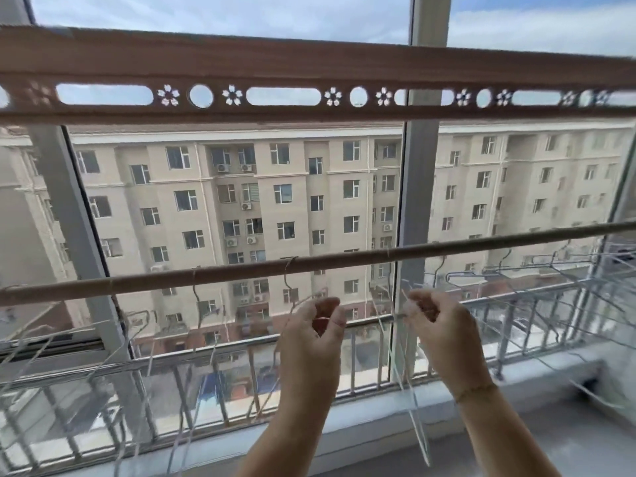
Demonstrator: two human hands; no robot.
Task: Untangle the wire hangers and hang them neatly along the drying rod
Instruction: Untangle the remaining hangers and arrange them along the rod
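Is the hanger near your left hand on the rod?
On: the wire hanger hooks over the drying rod above the left hand.

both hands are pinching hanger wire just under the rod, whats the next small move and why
Probably ease the left hand and right hand apart along the rod. Each pinches thin hanger wire just below it, and hooks sit on the rod close above them, so spreading should part the wires.
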